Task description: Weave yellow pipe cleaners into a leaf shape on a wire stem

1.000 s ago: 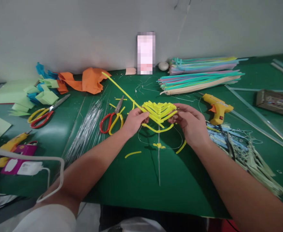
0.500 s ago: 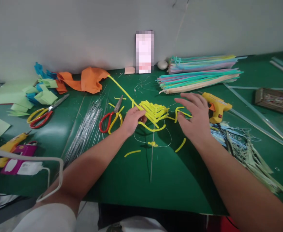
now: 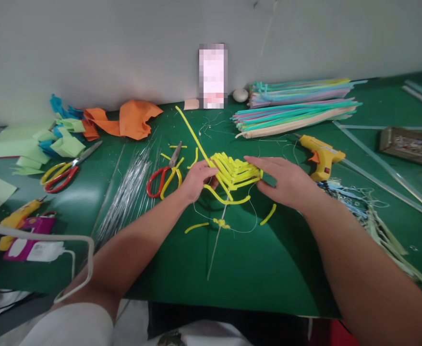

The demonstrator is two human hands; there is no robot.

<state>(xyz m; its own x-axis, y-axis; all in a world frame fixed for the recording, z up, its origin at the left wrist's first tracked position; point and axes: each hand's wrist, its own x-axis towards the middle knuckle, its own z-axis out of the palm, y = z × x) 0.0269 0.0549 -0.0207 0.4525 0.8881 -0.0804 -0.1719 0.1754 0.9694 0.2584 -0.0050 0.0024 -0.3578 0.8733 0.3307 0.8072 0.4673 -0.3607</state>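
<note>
A leaf-like piece made of folded yellow pipe cleaners (image 3: 236,172) is held above the green table, with a thin wire stem (image 3: 215,250) hanging below it. My left hand (image 3: 199,180) pinches its left edge, where one long straight strand (image 3: 191,129) sticks up and away. At the opposite edge, my right hand (image 3: 283,180) has its fingers over the top and its thumb below, closed on the side of the piece. A curved yellow strand (image 3: 228,199) lies across under the tip. Lower on the stem sits a small yellow knot (image 3: 221,223) with a loop of fine wire.
Red-and-yellow scissors (image 3: 165,175) lie left of the piece, beside a bundle of thin wires (image 3: 127,187). Pipe cleaner bundles (image 3: 297,115) lie at the back, near a propped phone (image 3: 212,77). A yellow glue gun (image 3: 320,156) rests to the right. Cut yellow scraps (image 3: 268,214) are scattered about.
My right hand has moved left, from holding a bent yellow strand out to the side, onto the piece's right edge. The long strand and the stem have tilted.
</note>
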